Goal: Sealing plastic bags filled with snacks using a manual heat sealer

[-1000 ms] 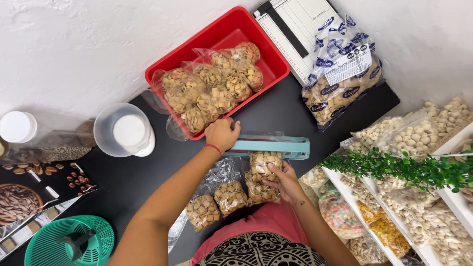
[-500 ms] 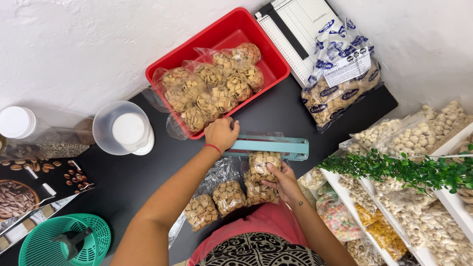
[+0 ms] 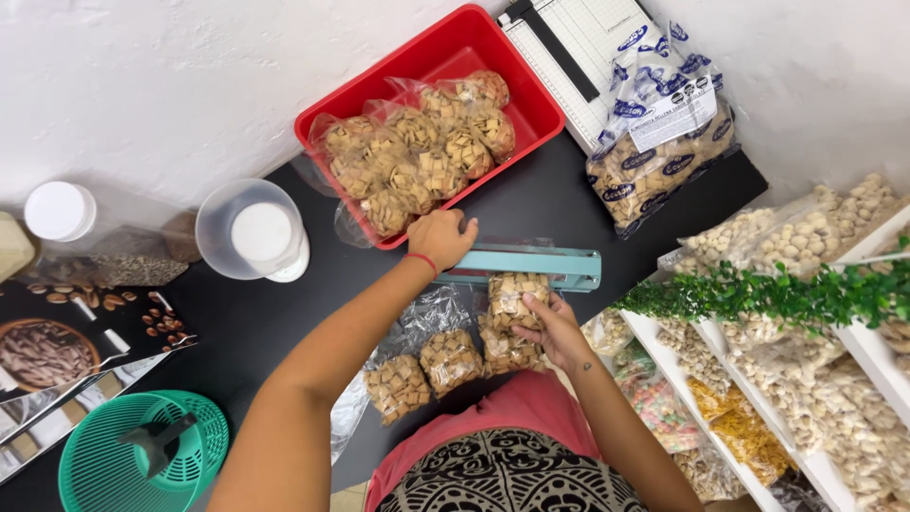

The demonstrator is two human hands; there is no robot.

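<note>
Pressing down on the sealer (image 3: 517, 265), the left hand (image 3: 442, 237) is clenched over its bar; a snack bag (image 3: 518, 300) is being gripped by the right hand (image 3: 555, 330) just below, and fingers near the bar could be pinched or the seal skewed

The person is wearing a thin red band (image 3: 421, 261) on the left wrist, a salmon-pink top (image 3: 517, 410), and a black-and-white patterned garment (image 3: 507, 479), arms bare.

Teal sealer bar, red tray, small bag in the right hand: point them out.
teal sealer bar (image 3: 555, 268): head view, bare right end.
red tray (image 3: 455, 52): head view, bare inner floor.
small bag (image 3: 515, 296): head view, clear front.
</note>
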